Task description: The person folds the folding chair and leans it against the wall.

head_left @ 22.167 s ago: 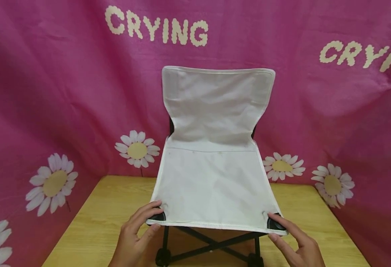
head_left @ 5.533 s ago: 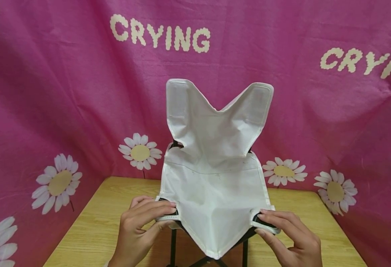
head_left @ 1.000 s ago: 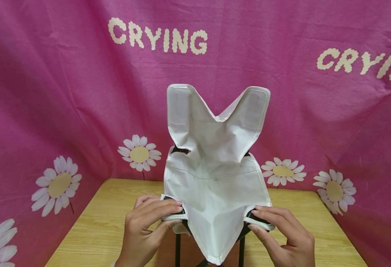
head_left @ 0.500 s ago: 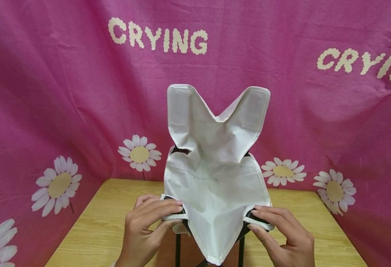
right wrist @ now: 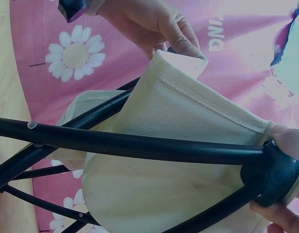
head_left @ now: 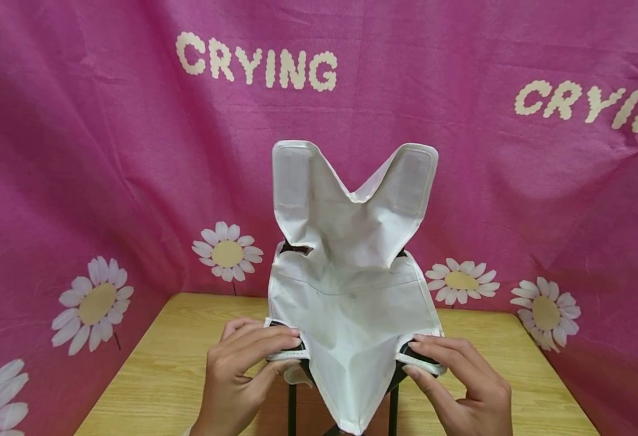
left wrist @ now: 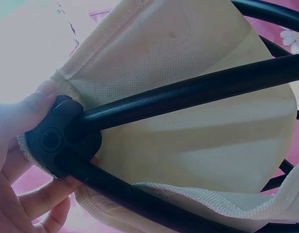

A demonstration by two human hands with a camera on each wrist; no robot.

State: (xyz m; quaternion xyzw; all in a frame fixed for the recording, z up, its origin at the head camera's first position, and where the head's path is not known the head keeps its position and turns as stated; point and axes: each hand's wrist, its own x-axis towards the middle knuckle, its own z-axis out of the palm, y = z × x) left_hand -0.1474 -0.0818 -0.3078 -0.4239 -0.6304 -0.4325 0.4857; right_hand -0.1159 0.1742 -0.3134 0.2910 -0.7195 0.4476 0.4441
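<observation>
A folding camp chair with a white fabric seat stands half folded in the head view. Its seat sags into a point at the front, and the backrest dips in a V between two raised corners. My left hand grips the left front corner, fingers over its black patch and thumb beneath. At the right front corner, my right hand pinches the fabric and joint likewise. The left wrist view shows the black plastic corner joint between thumb and fingers. Another joint is in the right hand's grip.
The chair stands on a light wooden tabletop. Behind and on both sides hangs a pink cloth with daisies and lettering. Black frame tubes cross beneath the seat in the right wrist view.
Earlier the seat was flat and the backrest straight. Since then both hands have drawn the front corners together, and the fabric has folded down in the middle. Over the last second they barely moved.
</observation>
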